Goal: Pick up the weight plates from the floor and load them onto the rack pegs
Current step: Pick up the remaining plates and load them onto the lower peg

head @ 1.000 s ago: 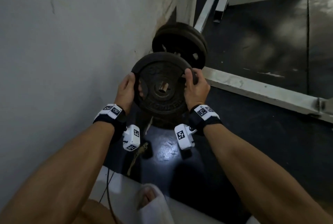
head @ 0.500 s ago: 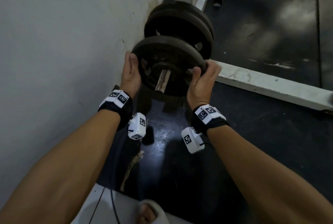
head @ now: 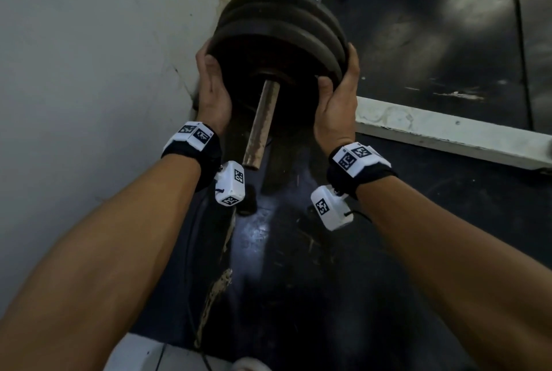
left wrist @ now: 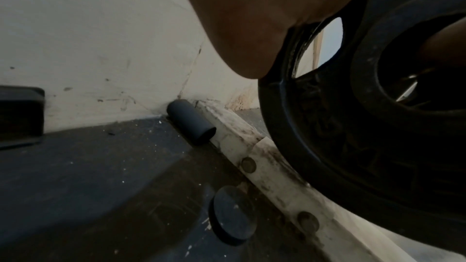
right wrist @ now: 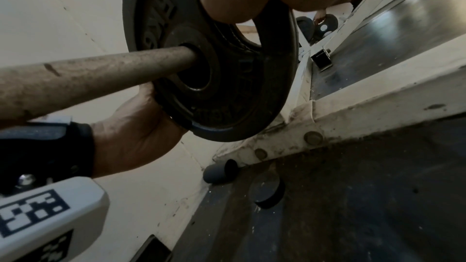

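Note:
A dark iron weight plate [head: 268,54] sits on the rusty rack peg [head: 263,122], up against two more plates [head: 277,3] behind it. My left hand [head: 213,87] holds its left rim by the wall. My right hand [head: 337,93] holds its right rim, thumb on the front face and fingers along the edge. In the right wrist view the peg [right wrist: 88,79] passes through the hole of the plate [right wrist: 227,67], and my left hand [right wrist: 136,132] cups the lower rim. The left wrist view shows the plate [left wrist: 353,146] close beside my left hand [left wrist: 252,17].
A white wall [head: 89,72] stands tight on the left. The white rack frame beam [head: 448,134] runs along the dark rubber floor [head: 298,281]. A black cylinder [left wrist: 191,123] and a round black pad [left wrist: 232,214] lie by the frame. More plates [right wrist: 325,25] show far off.
Both hands have slid the plate along the peg away from me until it meets the two rear plates. More bare peg now sticks out toward me.

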Demonstrator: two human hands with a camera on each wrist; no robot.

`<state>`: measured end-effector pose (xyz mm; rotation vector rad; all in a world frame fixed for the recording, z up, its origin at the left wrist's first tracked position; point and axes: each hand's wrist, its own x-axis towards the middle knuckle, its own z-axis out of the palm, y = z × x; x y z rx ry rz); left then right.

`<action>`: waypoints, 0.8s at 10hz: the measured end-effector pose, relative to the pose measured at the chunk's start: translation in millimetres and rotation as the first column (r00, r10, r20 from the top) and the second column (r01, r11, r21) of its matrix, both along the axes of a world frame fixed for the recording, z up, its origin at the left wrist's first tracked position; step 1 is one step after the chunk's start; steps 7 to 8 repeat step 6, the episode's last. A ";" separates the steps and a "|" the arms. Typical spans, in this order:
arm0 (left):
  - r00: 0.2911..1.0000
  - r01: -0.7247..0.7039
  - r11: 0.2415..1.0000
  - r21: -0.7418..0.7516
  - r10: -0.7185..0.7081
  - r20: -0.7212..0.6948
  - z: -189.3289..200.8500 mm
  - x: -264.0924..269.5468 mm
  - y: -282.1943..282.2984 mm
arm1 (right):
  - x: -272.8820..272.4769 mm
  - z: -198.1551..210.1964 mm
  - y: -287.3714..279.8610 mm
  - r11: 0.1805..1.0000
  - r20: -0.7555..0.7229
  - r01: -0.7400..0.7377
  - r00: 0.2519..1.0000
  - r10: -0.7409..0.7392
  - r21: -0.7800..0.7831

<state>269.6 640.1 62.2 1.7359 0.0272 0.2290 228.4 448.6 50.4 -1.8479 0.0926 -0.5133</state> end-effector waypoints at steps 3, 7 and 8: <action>0.999 0.027 0.992 0.122 -0.024 -0.032 7.8 -0.8 4.3 | -5.3 1.2 -0.5 1.000 -0.066 -0.007 0.998 0.007 0.002; 0.952 0.233 0.944 0.234 -0.173 -0.251 53.1 -10.6 31.8 | -28.7 41.7 -5.2 0.993 -0.345 -0.109 0.934 0.091 -0.034; 0.952 0.233 0.944 0.234 -0.173 -0.251 53.1 -10.6 31.8 | -28.7 41.7 -5.2 0.993 -0.345 -0.109 0.934 0.091 -0.034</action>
